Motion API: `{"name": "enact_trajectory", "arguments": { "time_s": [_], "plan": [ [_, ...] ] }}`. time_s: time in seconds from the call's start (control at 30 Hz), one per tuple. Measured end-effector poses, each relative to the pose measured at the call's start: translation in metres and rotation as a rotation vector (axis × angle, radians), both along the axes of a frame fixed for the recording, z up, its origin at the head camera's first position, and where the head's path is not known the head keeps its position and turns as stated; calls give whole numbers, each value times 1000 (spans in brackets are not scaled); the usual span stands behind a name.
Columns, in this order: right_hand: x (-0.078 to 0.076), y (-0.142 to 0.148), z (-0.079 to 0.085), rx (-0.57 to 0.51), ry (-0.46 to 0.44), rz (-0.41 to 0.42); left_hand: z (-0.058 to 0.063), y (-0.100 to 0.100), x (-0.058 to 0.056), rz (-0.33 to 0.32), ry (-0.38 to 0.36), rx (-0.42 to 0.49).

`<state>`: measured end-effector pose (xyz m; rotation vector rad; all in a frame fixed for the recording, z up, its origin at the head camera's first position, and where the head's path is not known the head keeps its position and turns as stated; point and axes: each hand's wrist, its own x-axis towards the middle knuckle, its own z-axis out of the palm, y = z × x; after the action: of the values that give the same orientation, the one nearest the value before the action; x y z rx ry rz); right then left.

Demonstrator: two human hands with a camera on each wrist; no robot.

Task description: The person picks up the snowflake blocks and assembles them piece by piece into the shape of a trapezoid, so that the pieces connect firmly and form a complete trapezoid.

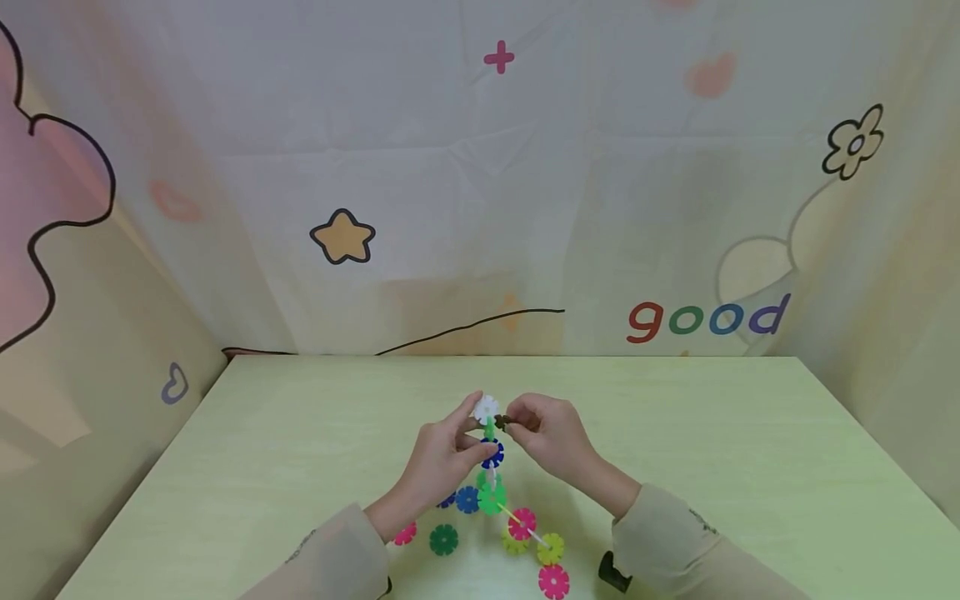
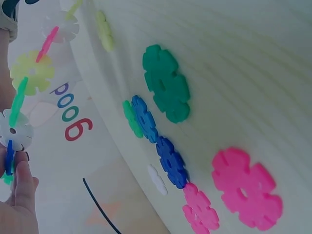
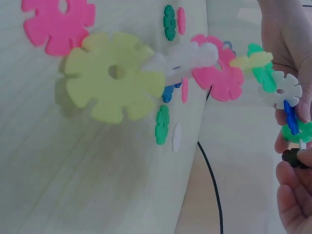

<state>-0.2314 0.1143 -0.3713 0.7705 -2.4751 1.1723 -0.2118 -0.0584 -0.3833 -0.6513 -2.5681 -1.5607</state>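
A chain of interlocking snowflake discs is held up over the table, running from a white disc (image 1: 486,409) through green and blue (image 1: 492,453) ones down to a pink disc (image 1: 522,523) and a yellow disc (image 1: 551,548). My left hand (image 1: 438,458) grips its upper part, thumb on the blue disc. From the other side, my right hand (image 1: 553,435) pinches a small dark disc (image 3: 292,157) between thumb and fingertips, right beside the white disc. Whether the dark disc is slotted in, I cannot tell.
Loose discs lie on the table below: a dark green one (image 1: 443,540), a blue one (image 1: 468,499), a pink one (image 1: 405,532) and another pink one (image 1: 553,581) nearer the front. A printed curtain (image 1: 465,208) stands behind the table's back edge.
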Motion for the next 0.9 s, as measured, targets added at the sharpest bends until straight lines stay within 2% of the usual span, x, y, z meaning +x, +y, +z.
{"name": "enact_trajectory", "arguments": {
  "time_s": [0.13,0.33,0.53,0.63,0.9],
  "plan": [
    [1,2,4,46,-16,-1,0,1,1,4,-8,-5],
    [4,4,4,98,-5,-14,3,-1,-1,74,-4,3],
    [2,4,-3,19,33,2,5,0,-1,24,-45,23],
    [2,3,-5,-14,72,-5,6,1,0,27,-71,34],
    [5,-1,-8,-80,126,-38,6,3,0,29,-85,43]
  ]
}}
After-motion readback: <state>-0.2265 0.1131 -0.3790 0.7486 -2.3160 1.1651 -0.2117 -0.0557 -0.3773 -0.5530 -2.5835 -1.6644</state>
